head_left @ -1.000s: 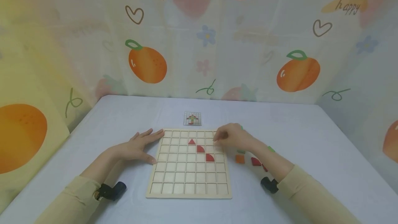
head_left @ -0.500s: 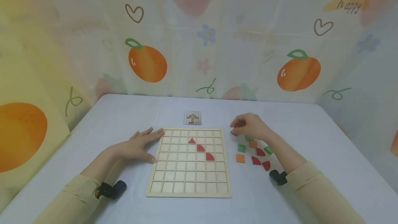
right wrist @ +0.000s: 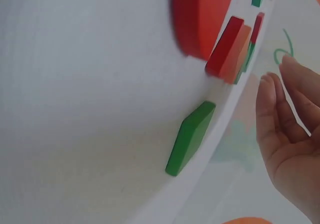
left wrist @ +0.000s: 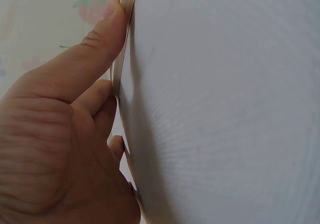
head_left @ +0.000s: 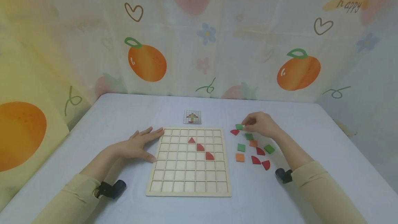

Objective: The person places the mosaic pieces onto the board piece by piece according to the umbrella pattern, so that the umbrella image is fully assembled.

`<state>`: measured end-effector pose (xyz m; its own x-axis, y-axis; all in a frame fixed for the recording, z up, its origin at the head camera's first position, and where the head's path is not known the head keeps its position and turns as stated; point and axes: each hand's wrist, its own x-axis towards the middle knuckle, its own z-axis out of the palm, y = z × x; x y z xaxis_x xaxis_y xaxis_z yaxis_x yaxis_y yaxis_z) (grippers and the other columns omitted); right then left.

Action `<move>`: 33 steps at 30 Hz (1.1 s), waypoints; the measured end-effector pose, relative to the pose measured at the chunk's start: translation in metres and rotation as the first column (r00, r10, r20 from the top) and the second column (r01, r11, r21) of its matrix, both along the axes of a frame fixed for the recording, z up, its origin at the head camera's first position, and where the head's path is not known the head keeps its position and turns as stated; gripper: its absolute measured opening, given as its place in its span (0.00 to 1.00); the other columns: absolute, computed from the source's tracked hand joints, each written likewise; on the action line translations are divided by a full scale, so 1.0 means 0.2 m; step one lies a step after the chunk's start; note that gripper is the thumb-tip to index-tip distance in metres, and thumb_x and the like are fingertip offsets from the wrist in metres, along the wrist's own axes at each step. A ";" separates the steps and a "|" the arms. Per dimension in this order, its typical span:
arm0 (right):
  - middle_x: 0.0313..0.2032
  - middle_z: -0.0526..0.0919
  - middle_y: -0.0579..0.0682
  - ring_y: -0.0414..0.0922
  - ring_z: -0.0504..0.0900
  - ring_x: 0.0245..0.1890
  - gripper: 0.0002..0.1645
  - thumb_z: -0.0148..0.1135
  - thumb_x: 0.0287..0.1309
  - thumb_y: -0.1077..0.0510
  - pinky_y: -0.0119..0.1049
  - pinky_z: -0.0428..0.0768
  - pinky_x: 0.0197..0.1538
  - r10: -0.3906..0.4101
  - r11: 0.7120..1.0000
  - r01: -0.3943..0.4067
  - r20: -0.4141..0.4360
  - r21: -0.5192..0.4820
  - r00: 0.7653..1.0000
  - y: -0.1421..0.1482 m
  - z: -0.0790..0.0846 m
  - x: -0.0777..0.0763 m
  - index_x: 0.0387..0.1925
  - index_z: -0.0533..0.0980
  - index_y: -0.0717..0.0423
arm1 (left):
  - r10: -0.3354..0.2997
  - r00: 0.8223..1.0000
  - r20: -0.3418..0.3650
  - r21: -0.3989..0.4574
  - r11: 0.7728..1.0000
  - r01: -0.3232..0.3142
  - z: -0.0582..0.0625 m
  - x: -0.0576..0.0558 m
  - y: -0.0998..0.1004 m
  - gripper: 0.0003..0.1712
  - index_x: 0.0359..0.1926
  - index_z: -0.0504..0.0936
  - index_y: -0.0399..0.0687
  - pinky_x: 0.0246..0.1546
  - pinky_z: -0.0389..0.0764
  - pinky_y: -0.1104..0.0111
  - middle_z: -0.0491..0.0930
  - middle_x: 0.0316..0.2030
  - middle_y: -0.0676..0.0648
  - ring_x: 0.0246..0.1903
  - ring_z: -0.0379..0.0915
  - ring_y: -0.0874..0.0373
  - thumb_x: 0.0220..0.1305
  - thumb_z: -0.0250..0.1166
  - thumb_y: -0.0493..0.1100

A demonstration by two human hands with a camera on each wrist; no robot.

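My left hand (head_left: 136, 147) lies spread along the left edge of the wooden grid board (head_left: 171, 194); its thumb and a fingertip touch the frame. In the left wrist view, the thumb (left wrist: 95, 49) presses the board's edge. On the board sit a red triangle (head_left: 191, 140) and two red quarter-circle tiles (head_left: 200, 147). My right hand (head_left: 260, 123) is right of the board, its bent fingertips beside a green square tile (head_left: 239, 126). Nothing shows between those fingers in the right wrist view. Just below that tile is a red quarter-circle piece (head_left: 234, 132).
Right of the board lie loose tiles, among them an orange square (head_left: 240, 157), a green square (head_left: 269, 148) and a red quarter circle (head_left: 265, 165). Behind the board is a small pattern card (head_left: 192, 117). A printed curtain (head_left: 180, 54) hangs beyond the white table (head_left: 124, 110).
My right hand has left the board's right edge and moved right. The red quarter-circle piece at its fingertips half a second ago now lies apart from them. The left hand has stayed put.
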<state>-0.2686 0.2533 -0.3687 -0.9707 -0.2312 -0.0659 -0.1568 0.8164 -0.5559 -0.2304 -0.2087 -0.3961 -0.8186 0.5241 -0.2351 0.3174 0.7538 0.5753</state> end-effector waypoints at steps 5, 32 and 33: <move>0.45 0.86 0.57 0.49 0.81 0.43 0.12 0.64 0.62 0.57 0.44 0.86 0.50 -0.005 1.000 0.004 0.014 0.020 1.000 0.05 0.00 0.01 0.45 0.82 0.57 | 0.000 1.000 0.003 0.003 1.000 0.000 0.00 0.00 0.00 0.61 0.78 0.51 0.55 0.72 0.28 0.32 0.48 0.79 0.45 0.78 0.30 0.33 0.48 0.74 0.61; 0.41 0.87 0.53 0.45 0.81 0.41 0.15 0.70 0.56 0.54 0.40 0.85 0.47 0.016 0.998 -0.025 0.148 0.058 0.989 0.10 -0.03 0.01 0.44 0.84 0.55 | -0.011 1.000 -0.019 0.011 1.000 0.011 0.00 0.00 0.00 0.62 0.78 0.51 0.53 0.72 0.28 0.32 0.49 0.79 0.45 0.78 0.31 0.32 0.48 0.75 0.62; 0.41 0.86 0.53 0.45 0.81 0.41 0.15 0.71 0.56 0.54 0.39 0.85 0.47 0.010 0.998 -0.020 0.156 0.060 0.988 0.10 -0.03 0.01 0.44 0.84 0.55 | -0.010 1.000 -0.019 0.009 1.000 0.010 0.00 0.00 0.00 0.62 0.78 0.51 0.53 0.72 0.28 0.32 0.49 0.79 0.45 0.78 0.31 0.32 0.48 0.75 0.62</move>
<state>-0.2668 0.2734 -0.3753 -0.9439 -0.2368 -0.2301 -0.0850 0.8477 -0.5237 -0.2313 -0.2088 -0.3969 -0.8175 0.5344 -0.2148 0.3357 0.7451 0.5764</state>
